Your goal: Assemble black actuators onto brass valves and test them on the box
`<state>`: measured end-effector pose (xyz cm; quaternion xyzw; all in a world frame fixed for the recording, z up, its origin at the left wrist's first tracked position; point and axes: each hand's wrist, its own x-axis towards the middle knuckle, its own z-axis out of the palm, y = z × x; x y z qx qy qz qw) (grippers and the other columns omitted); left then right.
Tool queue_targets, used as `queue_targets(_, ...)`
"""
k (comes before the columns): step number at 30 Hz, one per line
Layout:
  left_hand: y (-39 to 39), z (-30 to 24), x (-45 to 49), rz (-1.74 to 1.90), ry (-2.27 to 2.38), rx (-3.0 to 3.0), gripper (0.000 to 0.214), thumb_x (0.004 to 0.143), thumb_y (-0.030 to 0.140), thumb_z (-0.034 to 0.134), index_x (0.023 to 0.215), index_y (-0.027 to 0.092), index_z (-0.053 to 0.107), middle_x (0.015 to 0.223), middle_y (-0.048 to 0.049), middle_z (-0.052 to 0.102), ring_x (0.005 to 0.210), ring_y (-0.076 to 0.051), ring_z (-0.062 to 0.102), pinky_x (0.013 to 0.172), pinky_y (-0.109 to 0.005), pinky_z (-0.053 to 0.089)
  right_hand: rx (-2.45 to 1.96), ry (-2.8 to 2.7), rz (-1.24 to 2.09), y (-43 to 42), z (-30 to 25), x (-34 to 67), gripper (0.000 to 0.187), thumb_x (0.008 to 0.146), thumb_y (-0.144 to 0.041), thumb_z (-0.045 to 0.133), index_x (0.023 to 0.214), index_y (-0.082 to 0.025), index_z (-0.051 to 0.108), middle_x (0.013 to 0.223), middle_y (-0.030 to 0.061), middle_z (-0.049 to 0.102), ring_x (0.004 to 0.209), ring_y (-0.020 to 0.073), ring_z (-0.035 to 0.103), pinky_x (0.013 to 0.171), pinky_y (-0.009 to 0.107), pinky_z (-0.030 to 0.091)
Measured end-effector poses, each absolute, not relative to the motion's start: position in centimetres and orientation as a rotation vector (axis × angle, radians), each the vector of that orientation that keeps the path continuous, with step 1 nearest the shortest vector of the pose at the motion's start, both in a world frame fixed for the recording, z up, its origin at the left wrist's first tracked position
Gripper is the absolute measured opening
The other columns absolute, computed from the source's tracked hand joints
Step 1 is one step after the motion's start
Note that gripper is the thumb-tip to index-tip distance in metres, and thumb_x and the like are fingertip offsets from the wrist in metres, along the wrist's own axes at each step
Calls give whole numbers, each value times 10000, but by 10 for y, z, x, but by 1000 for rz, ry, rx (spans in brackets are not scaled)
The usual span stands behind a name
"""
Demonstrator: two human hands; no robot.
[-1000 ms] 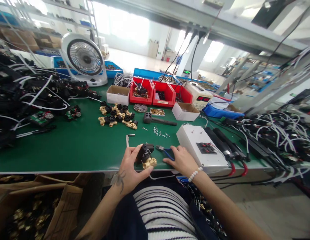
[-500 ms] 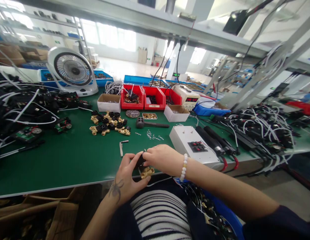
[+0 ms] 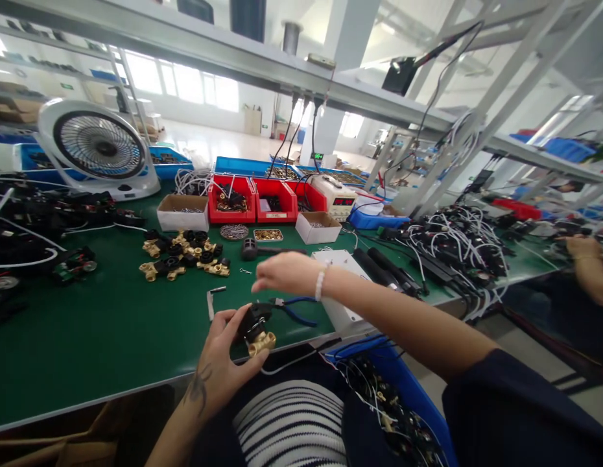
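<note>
My left hand (image 3: 228,350) grips a brass valve fitting with a black plastic housing (image 3: 257,318) at the bench's front edge. Its brass end (image 3: 262,344) points toward me, and a thin metal clip or wire shows at the joint. My right hand (image 3: 289,275) hangs above the mat, apart from the fitting, fingers pointing left and downward; whether they hold anything is hidden. Blue-handled pliers (image 3: 299,314) lie below it. One small spring clip (image 3: 245,271) shows to its left, and a black mallet (image 3: 249,249) lies just beyond, its handle partly covered.
Brass fittings with black caps (image 3: 182,253) lie in a pile at left, near an L-shaped metal tool (image 3: 211,301). Red bins (image 3: 275,217), white boxes (image 3: 182,220) and a fan (image 3: 100,149) stand behind. A grey switch box (image 3: 333,305) is at right. A co-worker's arm (image 3: 591,266) shows far right.
My right hand has left the fitting and moved up and away over the mat, uncovering the pliers. The left hand keeps its hold. The view has turned to the right.
</note>
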<state>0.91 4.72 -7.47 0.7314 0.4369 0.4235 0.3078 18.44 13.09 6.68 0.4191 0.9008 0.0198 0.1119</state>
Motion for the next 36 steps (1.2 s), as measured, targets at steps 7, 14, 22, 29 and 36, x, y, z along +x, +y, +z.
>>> queue_targets(7,41,-85,12,1180,1192,1887,627,825,407,657,1394,281,426,1239,-76,436,1128,-241,559,894,-406,586,1805,2263,-2,226,40,214,292,946,-323,605,1169,-135,610,1179,97,631,1038,223,628,902,438,528)
queue_targets(14,35,-85,7,1214,1223,1785,636,825,410,671,1397,286,422,1231,-58,436,1079,-212,600,903,-366,590,1922,2314,-132,229,28,206,291,954,-349,587,1136,-125,621,1181,101,634,1074,230,615,945,458,494)
queue_targets(22,32,-74,20,1306,1274,1680,645,771,377,694,1357,215,478,1112,-58,460,1043,-210,585,898,-364,584,2047,2647,-396,122,64,221,451,1054,-377,201,947,-137,568,665,2,522,586,125,525,549,240,425)
queue_targets(29,33,-72,28,1302,1246,1698,661,763,346,717,1364,222,471,1087,-56,461,1024,-212,566,914,-390,566,2351,2822,-1250,16,53,248,482,947,-645,390,821,-200,527,544,-62,354,441,95,298,394,225,229)
queue_targets(36,33,-71,30,1272,1234,1750,667,767,337,708,1370,182,468,1092,-63,466,1007,-200,557,893,-366,567,2207,2596,-1201,7,58,256,549,909,-695,395,654,-213,459,534,-37,380,462,111,324,423,243,250)
